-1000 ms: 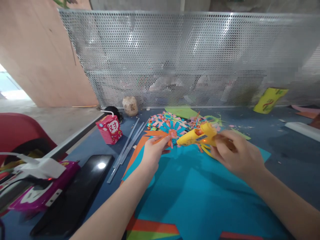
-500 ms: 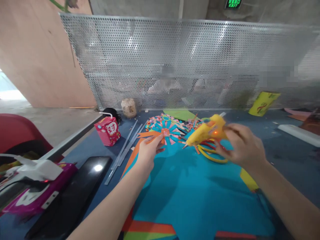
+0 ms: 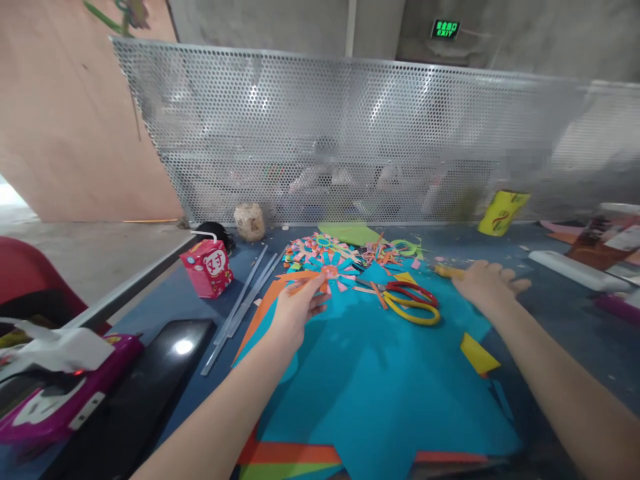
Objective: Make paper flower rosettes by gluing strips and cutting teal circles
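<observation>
My left hand [image 3: 296, 308] pinches the near edge of a paper flower [image 3: 330, 269] with teal and pink petals, lying at the far edge of a large teal sheet [image 3: 385, 380]. My right hand [image 3: 487, 283] is out to the right, low over the blue table, closed over a yellow glue gun [image 3: 447, 271]. Only the gun's tip shows at the hand's left. Scissors [image 3: 413, 301] with red and yellow handles lie on the teal sheet between my hands.
A pink drink carton [image 3: 207, 267] with a straw, grey strips [image 3: 245, 300], a black tablet [image 3: 150, 380] and a purple device [image 3: 55, 400] lie left. A perforated metal screen [image 3: 350, 133] closes the table's back. Paper scraps [image 3: 380, 250] and a yellow cup [image 3: 500, 212] lie beyond.
My right hand has carried the glue gun away from the flower, rightward and down to the table. The scissors are uncovered. My left hand has kept its hold on the flower.
</observation>
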Demonstrator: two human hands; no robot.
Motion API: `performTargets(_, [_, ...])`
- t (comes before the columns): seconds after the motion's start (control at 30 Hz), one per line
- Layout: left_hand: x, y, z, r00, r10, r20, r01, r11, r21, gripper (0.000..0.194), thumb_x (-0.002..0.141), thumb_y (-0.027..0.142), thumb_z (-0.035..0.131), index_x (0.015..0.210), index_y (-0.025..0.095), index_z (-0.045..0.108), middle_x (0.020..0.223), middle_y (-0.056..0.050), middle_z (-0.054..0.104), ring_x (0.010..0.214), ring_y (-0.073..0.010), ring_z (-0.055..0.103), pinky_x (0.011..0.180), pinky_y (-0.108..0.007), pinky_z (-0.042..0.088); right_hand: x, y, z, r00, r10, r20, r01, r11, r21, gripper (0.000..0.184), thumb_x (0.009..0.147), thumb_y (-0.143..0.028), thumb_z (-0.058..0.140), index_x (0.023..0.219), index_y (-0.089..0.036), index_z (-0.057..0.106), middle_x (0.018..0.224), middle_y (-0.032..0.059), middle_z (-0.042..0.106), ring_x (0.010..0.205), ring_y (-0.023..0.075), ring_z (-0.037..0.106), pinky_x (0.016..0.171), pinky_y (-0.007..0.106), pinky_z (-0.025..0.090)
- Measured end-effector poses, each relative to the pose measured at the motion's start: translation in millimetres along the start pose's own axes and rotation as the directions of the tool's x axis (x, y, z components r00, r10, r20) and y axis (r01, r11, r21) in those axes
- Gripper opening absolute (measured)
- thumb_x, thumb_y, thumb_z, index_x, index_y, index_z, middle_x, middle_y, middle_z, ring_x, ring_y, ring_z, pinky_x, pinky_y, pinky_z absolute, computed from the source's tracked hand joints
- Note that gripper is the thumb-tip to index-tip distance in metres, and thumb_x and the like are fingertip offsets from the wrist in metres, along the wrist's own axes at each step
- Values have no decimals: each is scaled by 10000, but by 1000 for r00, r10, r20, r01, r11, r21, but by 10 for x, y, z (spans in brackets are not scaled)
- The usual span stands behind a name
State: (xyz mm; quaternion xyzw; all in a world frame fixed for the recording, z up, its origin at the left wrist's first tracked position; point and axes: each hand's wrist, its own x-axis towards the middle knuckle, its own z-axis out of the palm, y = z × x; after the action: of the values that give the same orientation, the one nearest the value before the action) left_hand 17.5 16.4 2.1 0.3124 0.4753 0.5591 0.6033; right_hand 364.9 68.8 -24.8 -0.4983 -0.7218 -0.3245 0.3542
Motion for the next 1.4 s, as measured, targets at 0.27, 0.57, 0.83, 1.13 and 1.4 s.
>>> performTargets(0.27, [-85,-69,48,970,-136,200,125,990,68,336,486,369,779,641,138,589,507,12,569,466,-123,582,455,-208,420,391,-1313,-218,928,-339,157,280,910,306,343,831,-213,478,1174,-199,471,1182,111,555,1109,252,475,902,442,351])
performTargets(0.57, [-222,-13,132,920,-292,260,293,955,35,196,589,299,733,707,164,653,664,-36,674,609,-172,665,450,-186,442,287,-1355,-375,938,-337,84,253,828,500,291,782,-170,537,1064,-238,518,1042,62,638,1036,231,522,892,447,370])
performTargets(0.83, [-259,8,148,891,-345,296,388,917,-97,148,699,299,645,739,157,655,681,-63,696,640,-169,674,538,-202,478,256,-1415,-435,928,-369,39,302,811,501,188,838,-197,478,1015,-221,535,929,50,656,956,197,566,880,400,390])
performTargets(1.13, [-264,195,66,944,-11,330,-21,996,92,456,702,526,525,549,112,640,461,-72,616,410,-170,583,431,-246,407,241,-1385,-431,949,80,306,-289,615,734,140,764,-232,562,640,-200,504,588,-26,547,544,116,524,503,212,437])
performTargets(1.4, [-409,243,6,356,895,268,-856,197,478,181,759,154,557,921,227,595,888,-18,654,885,-172,593,800,-300,438,209,-1407,-439,894,74,443,-431,417,800,116,734,-256,555,641,-192,526,584,-26,520,504,100,473,457,207,410])
